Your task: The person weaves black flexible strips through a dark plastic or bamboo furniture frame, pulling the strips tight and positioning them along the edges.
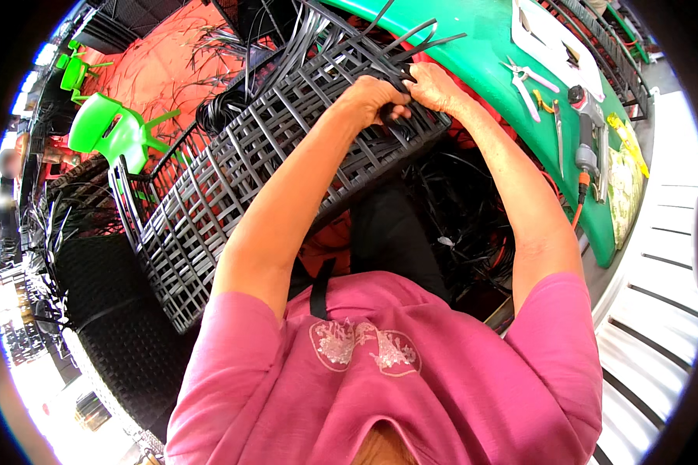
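Note:
A long frame of black woven strips (209, 182) lies slantwise in front of me, with open lattice at its left and a denser weave at its right end. Over that right end my left hand (376, 101) is closed, fingers curled around a dark strip. Right beside it, my right hand (436, 88) pinches a black strip (406, 74) at the frame's corner. Both hands nearly touch, and they partly hide the weave under them. Loose strip ends (298, 46) stick up beyond the frame.
A green table (442, 19) at the right carries pruning shears (527, 87), a corded grey-and-red power tool (589, 132) and a white tray (554, 43). Green chairs (112, 128) stand at the far left. Black wicker (124, 310) lies left, a white slatted surface (651, 310) right.

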`<action>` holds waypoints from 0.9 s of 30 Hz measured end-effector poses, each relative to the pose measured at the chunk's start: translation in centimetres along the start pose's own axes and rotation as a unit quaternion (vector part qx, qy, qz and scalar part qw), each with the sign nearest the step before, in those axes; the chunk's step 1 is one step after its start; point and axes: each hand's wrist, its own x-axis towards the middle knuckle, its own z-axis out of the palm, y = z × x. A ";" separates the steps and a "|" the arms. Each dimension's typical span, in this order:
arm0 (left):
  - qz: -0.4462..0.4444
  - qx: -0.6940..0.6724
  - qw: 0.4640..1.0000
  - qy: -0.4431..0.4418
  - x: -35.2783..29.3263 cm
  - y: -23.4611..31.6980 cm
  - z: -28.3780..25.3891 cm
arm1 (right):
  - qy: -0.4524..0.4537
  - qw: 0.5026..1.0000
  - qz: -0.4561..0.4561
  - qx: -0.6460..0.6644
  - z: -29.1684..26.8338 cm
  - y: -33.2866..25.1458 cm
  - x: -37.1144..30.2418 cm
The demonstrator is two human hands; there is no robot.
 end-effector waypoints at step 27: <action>0.036 -0.111 0.993 -0.022 -4.6 -3.0 4.1 | 0.084 0.900 0.216 0.368 -4.3 -2.3 -13.1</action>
